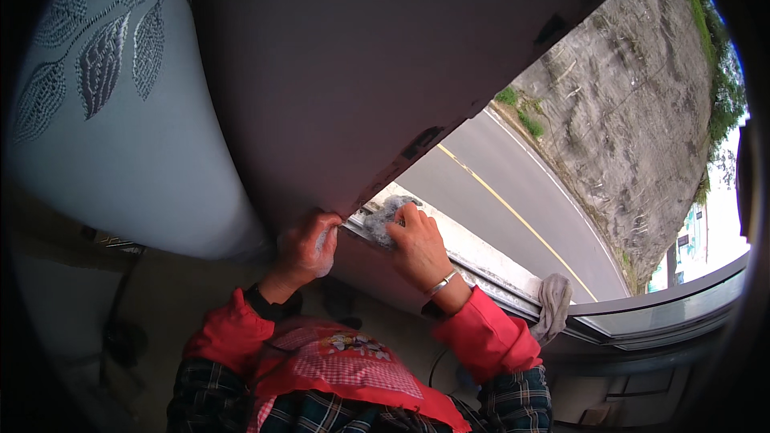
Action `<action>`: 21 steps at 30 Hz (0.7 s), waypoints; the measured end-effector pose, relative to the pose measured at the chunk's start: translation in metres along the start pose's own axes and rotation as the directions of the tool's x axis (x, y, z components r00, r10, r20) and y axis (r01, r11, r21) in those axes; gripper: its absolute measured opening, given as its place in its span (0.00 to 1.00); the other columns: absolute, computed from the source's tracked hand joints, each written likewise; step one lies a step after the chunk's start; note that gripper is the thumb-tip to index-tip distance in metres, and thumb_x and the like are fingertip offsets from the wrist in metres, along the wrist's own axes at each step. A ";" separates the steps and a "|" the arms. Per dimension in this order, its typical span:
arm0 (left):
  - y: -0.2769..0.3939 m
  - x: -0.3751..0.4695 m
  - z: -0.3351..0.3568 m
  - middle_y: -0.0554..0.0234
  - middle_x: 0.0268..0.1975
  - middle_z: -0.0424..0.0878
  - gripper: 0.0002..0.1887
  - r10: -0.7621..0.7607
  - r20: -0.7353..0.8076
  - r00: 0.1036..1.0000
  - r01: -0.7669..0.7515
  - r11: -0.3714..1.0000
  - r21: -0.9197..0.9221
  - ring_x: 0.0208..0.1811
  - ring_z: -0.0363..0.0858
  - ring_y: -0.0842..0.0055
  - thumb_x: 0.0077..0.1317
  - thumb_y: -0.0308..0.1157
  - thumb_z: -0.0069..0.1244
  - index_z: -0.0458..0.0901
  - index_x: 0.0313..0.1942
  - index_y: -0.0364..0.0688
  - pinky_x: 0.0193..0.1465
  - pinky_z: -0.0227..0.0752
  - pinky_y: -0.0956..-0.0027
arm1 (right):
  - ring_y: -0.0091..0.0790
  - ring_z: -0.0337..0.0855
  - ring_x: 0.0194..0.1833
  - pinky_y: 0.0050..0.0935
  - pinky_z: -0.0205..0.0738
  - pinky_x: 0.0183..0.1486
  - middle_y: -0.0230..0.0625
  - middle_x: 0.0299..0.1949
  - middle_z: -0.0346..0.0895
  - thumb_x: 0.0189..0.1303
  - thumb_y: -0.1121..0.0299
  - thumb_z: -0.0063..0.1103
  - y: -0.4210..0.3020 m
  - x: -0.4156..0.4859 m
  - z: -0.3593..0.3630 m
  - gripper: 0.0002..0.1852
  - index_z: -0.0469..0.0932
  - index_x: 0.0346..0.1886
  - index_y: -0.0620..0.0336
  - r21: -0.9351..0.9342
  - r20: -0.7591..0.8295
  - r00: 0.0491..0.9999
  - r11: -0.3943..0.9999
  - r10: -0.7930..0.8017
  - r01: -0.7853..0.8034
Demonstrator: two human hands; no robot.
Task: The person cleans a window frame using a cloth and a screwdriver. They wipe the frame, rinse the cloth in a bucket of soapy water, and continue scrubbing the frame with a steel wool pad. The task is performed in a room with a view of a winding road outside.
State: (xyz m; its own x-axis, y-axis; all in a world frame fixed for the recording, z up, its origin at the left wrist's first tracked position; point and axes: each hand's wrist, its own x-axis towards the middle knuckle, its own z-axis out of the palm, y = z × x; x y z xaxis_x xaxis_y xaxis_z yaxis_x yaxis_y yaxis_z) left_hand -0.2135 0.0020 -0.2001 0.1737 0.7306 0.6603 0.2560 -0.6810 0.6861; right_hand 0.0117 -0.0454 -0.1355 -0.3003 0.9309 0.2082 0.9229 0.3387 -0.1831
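Note:
My right hand point(421, 245) holds a grey, foam-covered scouring pad point(384, 222), perhaps steel wool. The pad presses on the metal window track point(460, 264), at the end where it meets the wall. Soap suds coat the fingers and palm of my left hand point(310, 248). Its bent fingers touch the corner of the wall point(355, 192) beside the track's end; whether they grip anything is hidden. A damp-looking grey rag point(554, 307) hangs over the track farther right, by the sliding window's frame point(580, 310).
A dark wall point(337, 72) rises in front of me, its edge chipped. To the left hangs a pale curtain point(162, 168) with embroidered leaves. Beyond the open window, past a white outer ledge point(481, 249), lie a road point(481, 186) and a rocky slope point(619, 102).

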 end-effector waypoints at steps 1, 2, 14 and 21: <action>-0.001 0.001 0.000 0.54 0.38 0.85 0.15 0.000 0.017 1.000 0.000 1.000 -0.015 0.37 0.87 0.53 0.60 0.18 0.58 0.80 0.46 0.42 0.38 0.81 0.58 | 0.51 0.77 0.47 0.45 0.73 0.50 0.44 0.46 0.73 0.44 0.82 0.59 0.005 -0.011 -0.008 0.17 0.85 0.40 0.59 -0.023 0.070 0.993 0.995 0.097 -0.096; -0.002 0.000 -0.002 0.54 0.38 0.85 0.15 0.001 0.026 1.000 -0.001 1.000 -0.029 0.37 0.87 0.53 0.60 0.18 0.58 0.80 0.47 0.41 0.39 0.81 0.58 | 0.51 0.78 0.47 0.44 0.74 0.49 0.44 0.46 0.73 0.44 0.83 0.59 0.014 -0.028 -0.024 0.17 0.86 0.40 0.59 -0.029 0.111 0.983 0.989 0.145 -0.142; 0.001 -0.005 -0.005 0.55 0.42 0.84 0.20 -0.063 0.096 0.993 0.064 0.998 -0.015 0.42 0.87 0.55 0.59 0.19 0.59 0.78 0.52 0.42 0.42 0.81 0.57 | 0.56 0.81 0.46 0.49 0.78 0.49 0.48 0.43 0.74 0.50 0.77 0.65 -0.028 0.051 0.030 0.14 0.86 0.43 0.60 0.178 -0.097 0.995 0.984 0.037 -0.020; 0.000 -0.001 -0.013 0.55 0.44 0.84 0.21 -0.059 0.139 0.989 0.071 0.994 -0.082 0.42 0.86 0.56 0.59 0.19 0.59 0.78 0.53 0.43 0.43 0.81 0.58 | 0.52 0.82 0.43 0.49 0.79 0.48 0.45 0.41 0.74 0.50 0.79 0.63 0.010 -0.046 -0.042 0.14 0.87 0.41 0.57 -0.028 0.194 0.936 0.956 0.293 -0.293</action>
State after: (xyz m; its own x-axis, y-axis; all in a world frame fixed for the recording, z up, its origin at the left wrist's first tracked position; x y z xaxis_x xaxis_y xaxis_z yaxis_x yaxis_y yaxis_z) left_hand -0.2258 0.0008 -0.1966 0.2886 0.7695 0.5697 0.1893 -0.6292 0.7539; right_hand 0.0454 -0.0907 -0.1069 -0.0575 0.9973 -0.0456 0.9768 0.0468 -0.2090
